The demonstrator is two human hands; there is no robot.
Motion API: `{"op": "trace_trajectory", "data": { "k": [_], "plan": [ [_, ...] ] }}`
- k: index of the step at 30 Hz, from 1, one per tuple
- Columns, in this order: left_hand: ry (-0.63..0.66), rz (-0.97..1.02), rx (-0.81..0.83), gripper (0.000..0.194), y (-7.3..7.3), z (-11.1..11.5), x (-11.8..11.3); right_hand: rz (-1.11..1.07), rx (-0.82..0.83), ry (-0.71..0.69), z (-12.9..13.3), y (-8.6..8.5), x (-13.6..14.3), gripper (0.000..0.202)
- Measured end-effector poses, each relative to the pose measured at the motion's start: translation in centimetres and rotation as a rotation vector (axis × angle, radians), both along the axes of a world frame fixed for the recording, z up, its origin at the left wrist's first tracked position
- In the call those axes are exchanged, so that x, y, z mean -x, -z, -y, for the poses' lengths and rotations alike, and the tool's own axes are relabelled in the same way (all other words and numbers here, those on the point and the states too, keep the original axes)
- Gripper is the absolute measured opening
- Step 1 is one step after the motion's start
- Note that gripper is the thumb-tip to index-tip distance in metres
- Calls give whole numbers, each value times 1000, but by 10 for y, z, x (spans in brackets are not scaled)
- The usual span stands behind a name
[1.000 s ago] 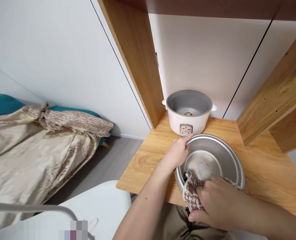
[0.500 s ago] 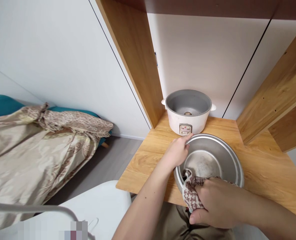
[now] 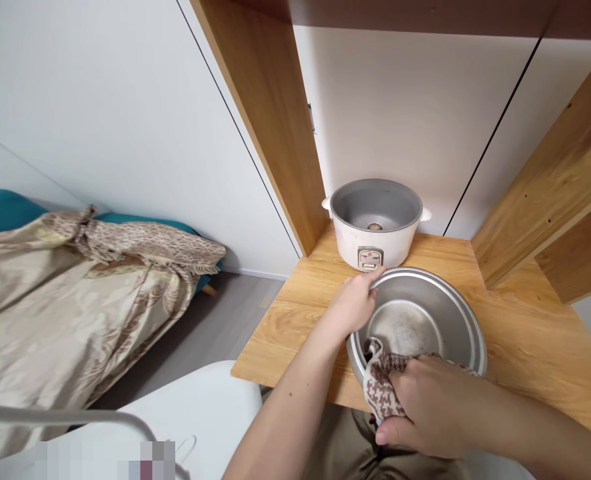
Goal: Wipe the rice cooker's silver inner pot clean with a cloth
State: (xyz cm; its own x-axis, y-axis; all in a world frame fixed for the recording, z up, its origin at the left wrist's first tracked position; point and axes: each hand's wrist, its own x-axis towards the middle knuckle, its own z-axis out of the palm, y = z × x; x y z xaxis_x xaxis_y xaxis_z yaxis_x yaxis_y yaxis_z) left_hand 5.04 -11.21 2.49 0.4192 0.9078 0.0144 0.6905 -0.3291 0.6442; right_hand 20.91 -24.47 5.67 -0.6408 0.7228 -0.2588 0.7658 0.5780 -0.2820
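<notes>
A wide silver metal pot (image 3: 455, 310) stands on the wooden tabletop near its front edge, with a few marks on its inner bottom. My left hand (image 3: 356, 300) grips its left rim, thumb inside and a finger lying along the edge. At the near rim, my right hand (image 3: 432, 403) is closed on a brown and white patterned cloth (image 3: 382, 383). Part of that cloth hangs inside the pot and part lies over the rim. Just behind the pot sits a white rice cooker body (image 3: 348, 243) without a lid, its grey interior showing a round centre piece.
Wooden uprights (image 3: 275, 133) flank the tabletop (image 3: 285, 327), and a dark shelf (image 3: 425, 15) crosses above it. A white chair (image 3: 200, 400) is at the lower left. Further left, patterned fabric (image 3: 50, 320) covers a teal sofa (image 3: 5, 207) by the white wall.
My right hand has shifted very slightly at the near rim with the cloth. My left hand, the pot and the rice cooker body stay in place.
</notes>
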Motion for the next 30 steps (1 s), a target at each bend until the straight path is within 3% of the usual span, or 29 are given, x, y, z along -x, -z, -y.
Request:
{"op": "trace_trajectory", "data": {
  "k": [8,15,23,30],
  "plan": [
    [0,0,-4,59,1,0,1,166,-141,13,9,11,9,61],
    [0,-8,10,59,-1,0,0,-3,9,-4,-1,-4,0,42],
    [1,9,6,59,2,-1,0,149,-49,-9,3,5,7,61],
    [1,2,2,59,1,-1,0,-35,54,25,-2,-3,-1,44]
  ]
}}
